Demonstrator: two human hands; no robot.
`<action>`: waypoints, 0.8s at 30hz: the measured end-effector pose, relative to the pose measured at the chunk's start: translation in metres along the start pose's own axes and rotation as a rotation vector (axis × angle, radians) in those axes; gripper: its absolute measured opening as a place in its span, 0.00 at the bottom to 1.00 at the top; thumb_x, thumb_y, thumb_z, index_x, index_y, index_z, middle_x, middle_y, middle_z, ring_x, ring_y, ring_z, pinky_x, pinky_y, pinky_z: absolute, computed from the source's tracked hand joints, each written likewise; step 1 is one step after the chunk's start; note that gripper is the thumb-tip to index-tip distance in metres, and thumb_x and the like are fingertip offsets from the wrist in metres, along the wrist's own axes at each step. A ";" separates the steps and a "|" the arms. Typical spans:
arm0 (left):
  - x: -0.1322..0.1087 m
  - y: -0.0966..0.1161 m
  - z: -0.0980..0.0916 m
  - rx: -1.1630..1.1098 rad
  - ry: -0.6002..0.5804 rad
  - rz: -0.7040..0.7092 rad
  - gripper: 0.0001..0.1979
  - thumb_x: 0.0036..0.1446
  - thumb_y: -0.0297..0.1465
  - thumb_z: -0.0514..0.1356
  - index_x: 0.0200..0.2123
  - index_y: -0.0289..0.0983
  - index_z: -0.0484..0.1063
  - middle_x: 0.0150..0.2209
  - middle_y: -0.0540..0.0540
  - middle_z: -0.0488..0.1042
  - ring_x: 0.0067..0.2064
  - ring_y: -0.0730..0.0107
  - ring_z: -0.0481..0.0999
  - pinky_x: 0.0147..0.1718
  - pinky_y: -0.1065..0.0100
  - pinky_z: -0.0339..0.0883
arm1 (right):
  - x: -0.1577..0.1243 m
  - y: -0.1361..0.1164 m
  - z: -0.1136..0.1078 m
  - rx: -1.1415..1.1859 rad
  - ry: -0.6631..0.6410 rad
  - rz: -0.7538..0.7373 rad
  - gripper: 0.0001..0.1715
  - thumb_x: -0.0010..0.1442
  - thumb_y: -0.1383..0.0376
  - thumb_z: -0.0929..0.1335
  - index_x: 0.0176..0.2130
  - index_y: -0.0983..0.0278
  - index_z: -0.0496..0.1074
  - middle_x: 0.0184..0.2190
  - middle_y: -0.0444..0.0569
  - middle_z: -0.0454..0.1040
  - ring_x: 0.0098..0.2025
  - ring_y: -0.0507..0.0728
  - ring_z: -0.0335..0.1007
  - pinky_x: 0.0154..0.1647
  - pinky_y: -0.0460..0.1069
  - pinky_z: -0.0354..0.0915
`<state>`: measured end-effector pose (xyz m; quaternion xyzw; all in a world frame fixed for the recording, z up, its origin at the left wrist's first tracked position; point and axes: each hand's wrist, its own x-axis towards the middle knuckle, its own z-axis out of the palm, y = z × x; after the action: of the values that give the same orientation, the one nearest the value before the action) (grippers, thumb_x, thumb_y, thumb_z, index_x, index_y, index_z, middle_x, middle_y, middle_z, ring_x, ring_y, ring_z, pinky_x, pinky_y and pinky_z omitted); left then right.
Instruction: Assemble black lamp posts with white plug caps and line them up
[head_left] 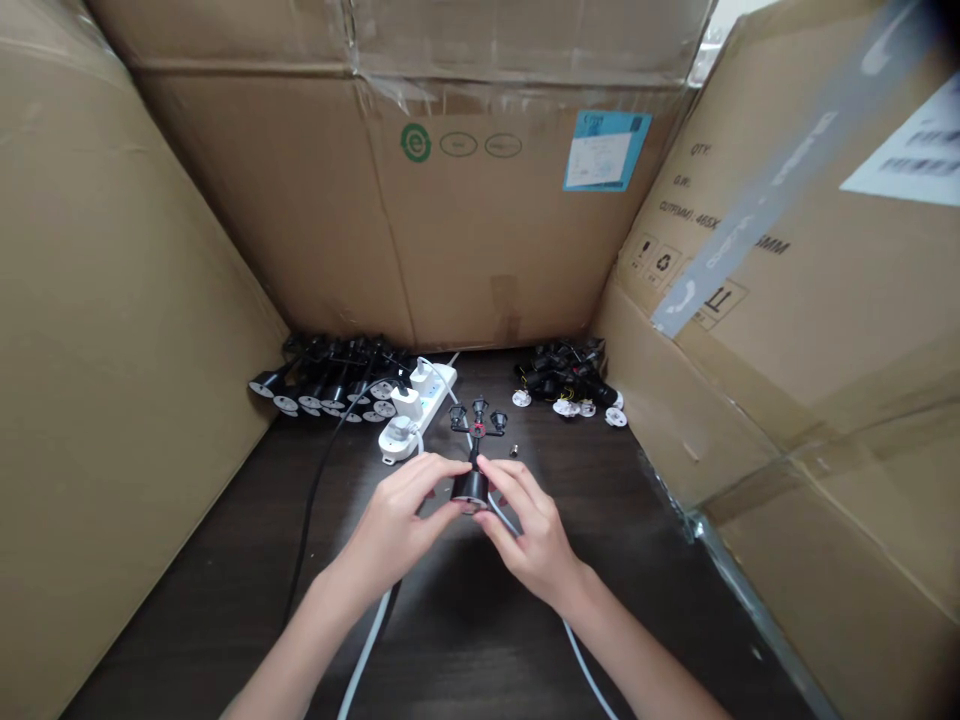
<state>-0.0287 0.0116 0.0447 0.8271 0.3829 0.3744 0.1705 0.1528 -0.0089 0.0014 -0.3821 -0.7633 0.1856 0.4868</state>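
Observation:
A miniature black street lamp with three small lantern heads is held between both hands above the dark table. Its wide cylindrical base points towards me, and the lanterns lean away. My left hand pinches the base from the left, thumb near the bottom rim and fingers at the top. From the right, my right hand grips the same base in a like way. A pale disc shows at the underside of the base, partly covered by my thumbs. Just beyond my right fingers lies a tiny metallic piece.
A white power strip with plugged-in adapters stands behind my left hand; cables run towards me. Several black lamps lie piled at the back left, and more black parts with white discs at the back right. Cardboard boxes wall three sides.

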 end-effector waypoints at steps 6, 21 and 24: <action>0.016 -0.005 -0.079 0.089 0.785 -0.101 0.18 0.47 0.28 0.64 0.43 0.37 0.71 0.39 0.48 0.74 0.38 0.72 0.74 0.42 0.66 0.69 | 0.002 -0.002 -0.007 0.033 0.180 -0.001 0.28 0.57 0.69 0.64 0.56 0.60 0.57 0.47 0.54 0.62 0.39 0.54 0.64 0.36 0.49 0.66; 0.024 -0.176 -0.151 0.527 0.366 -0.458 0.13 0.44 0.38 0.65 0.36 0.45 0.75 0.30 0.55 0.73 0.35 0.71 0.68 0.40 0.69 0.63 | 0.005 -0.001 -0.010 -0.023 0.132 0.026 0.23 0.58 0.67 0.63 0.54 0.62 0.60 0.45 0.54 0.62 0.36 0.53 0.65 0.38 0.50 0.66; 0.023 -0.174 -0.147 0.586 0.319 -0.357 0.09 0.46 0.35 0.63 0.34 0.44 0.75 0.32 0.55 0.74 0.39 0.67 0.65 0.46 0.67 0.59 | 0.005 0.000 -0.010 -0.038 0.124 0.032 0.22 0.58 0.67 0.63 0.53 0.62 0.60 0.46 0.54 0.62 0.36 0.53 0.65 0.38 0.50 0.66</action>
<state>-0.2176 0.1410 0.0543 0.6923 0.6337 0.3374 -0.0726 0.1605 -0.0058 0.0093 -0.4143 -0.7289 0.1549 0.5225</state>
